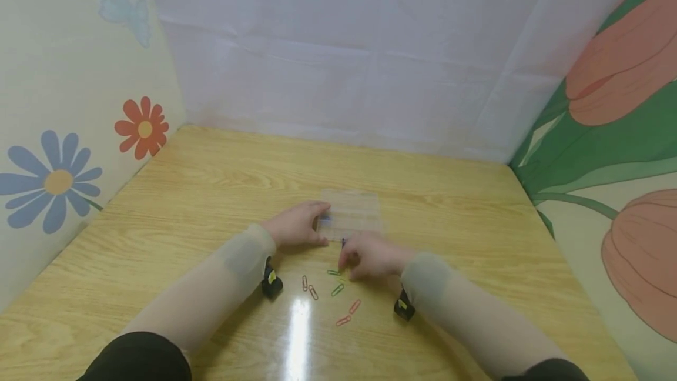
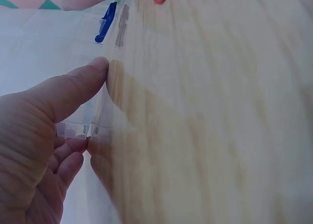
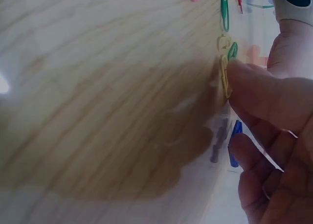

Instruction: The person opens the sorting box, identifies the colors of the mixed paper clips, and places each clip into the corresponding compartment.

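A clear plastic box (image 1: pixel 351 207) lies on the table, with a small blue piece (image 2: pixel 106 22) on its near side. My left hand (image 1: pixel 298 227) holds the box at its left end, thumb along the near edge and fingers round the side. In front of the box, my right hand (image 1: pixel 374 254) reaches down to the loose paper clips. Its thumb and forefinger pinch a yellow paper clip (image 3: pixel 225 77); the forefinger is partly hidden behind the thumb. Another yellow paper clip (image 3: pixel 224 42) and a green paper clip (image 3: pixel 233 50) lie close to the thumb tip.
Another green paper clip (image 1: pixel 337 290) lies nearer me, with red paper clips (image 1: pixel 313 293) to its left and pinkish-red paper clips (image 1: pixel 355 306) closer to the front. The wooden table (image 1: pixel 211 175) meets a white cloth (image 1: pixel 344 63) at the back and flower-printed panels (image 1: pixel 58 104) at both sides.
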### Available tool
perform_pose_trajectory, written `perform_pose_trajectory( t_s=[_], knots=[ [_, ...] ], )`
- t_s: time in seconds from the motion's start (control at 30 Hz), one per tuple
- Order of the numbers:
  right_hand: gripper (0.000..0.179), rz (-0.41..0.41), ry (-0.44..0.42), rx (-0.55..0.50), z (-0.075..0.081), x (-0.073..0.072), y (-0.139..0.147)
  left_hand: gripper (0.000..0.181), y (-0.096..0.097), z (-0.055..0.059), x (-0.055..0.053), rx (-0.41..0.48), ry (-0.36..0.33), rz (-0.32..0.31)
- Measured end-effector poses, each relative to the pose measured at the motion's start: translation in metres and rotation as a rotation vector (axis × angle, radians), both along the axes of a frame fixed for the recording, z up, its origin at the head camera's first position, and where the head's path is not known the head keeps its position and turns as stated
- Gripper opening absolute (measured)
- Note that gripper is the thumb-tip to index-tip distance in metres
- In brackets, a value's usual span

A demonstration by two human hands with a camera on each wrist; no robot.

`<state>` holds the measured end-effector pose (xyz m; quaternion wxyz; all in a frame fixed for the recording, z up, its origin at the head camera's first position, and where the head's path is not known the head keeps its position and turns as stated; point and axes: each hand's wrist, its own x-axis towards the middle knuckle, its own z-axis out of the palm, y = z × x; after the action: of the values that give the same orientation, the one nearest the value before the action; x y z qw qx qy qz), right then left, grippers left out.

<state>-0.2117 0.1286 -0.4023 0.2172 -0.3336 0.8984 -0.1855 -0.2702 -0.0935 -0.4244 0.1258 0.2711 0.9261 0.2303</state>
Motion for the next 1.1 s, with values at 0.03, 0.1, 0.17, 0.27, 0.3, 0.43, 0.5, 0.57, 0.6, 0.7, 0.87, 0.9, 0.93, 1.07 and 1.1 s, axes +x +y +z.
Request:
perform_pose_trajectory(
  t_s=[0.03,0.1,0.17,0.27,0.3,0.43,0.5,0.57,0.6,0.7,0.87,0.9,0.93,1.07,1.1],
  knots=[
    [0.022,0.003,0.005,0.006,0.0,0.001,0.0,0.092,0.0,0.0,0.0,0.0,-0.002,0.0],
    [0.02,-0.001,0.016,0.026,0.002,0.002,-0.002,0.092,0.0,0.0,0.0,0.001,-0.003,0.003],
    [0.016,-0.006,0.026,0.039,0.002,0.003,-0.001,0.092,0.0,0.0,0.0,0.005,-0.007,0.005],
    [0.013,-0.014,0.036,0.057,0.001,0.003,-0.001,0.092,0.0,0.0,0.0,0.011,-0.012,0.009],
    [0.013,-0.012,0.039,0.059,0.0,0.003,-0.001,0.092,0.001,0.0,0.001,0.011,-0.012,0.01],
    [0.014,-0.008,0.051,0.069,-0.002,0.003,0.0,0.092,0.001,-0.001,0.001,0.008,-0.007,0.01],
    [0.016,-0.003,0.058,0.071,-0.003,0.004,0.0,0.092,0.001,-0.001,0.0,0.005,-0.007,0.012],
    [0.017,-0.002,0.059,0.068,-0.003,0.004,0.001,0.092,0.001,-0.001,0.0,0.004,-0.009,0.015],
    [0.017,-0.003,0.057,0.066,-0.004,0.005,0.001,0.092,0.001,-0.001,0.0,0.003,-0.01,0.016],
    [0.018,-0.013,0.052,0.057,-0.005,0.006,0.002,0.092,0.0,-0.001,0.001,0.001,-0.01,0.016],
    [0.017,-0.038,0.033,0.03,-0.008,0.005,0.004,0.092,0.0,0.0,0.001,-0.003,-0.009,0.012],
    [0.016,-0.045,0.021,0.022,-0.008,0.005,0.004,0.091,0.0,0.0,0.001,-0.004,-0.009,0.011],
    [0.015,-0.054,0.004,0.004,-0.007,0.004,0.004,0.092,0.0,0.0,0.0,-0.002,-0.008,0.009],
    [0.013,-0.109,-0.041,-0.076,0.002,0.002,0.004,0.092,0.0,-0.002,-0.001,0.002,-0.001,0.004],
    [0.011,-0.122,-0.043,-0.096,0.005,0.001,0.004,0.092,0.0,-0.002,-0.001,0.002,0.003,0.002]
  ],
)
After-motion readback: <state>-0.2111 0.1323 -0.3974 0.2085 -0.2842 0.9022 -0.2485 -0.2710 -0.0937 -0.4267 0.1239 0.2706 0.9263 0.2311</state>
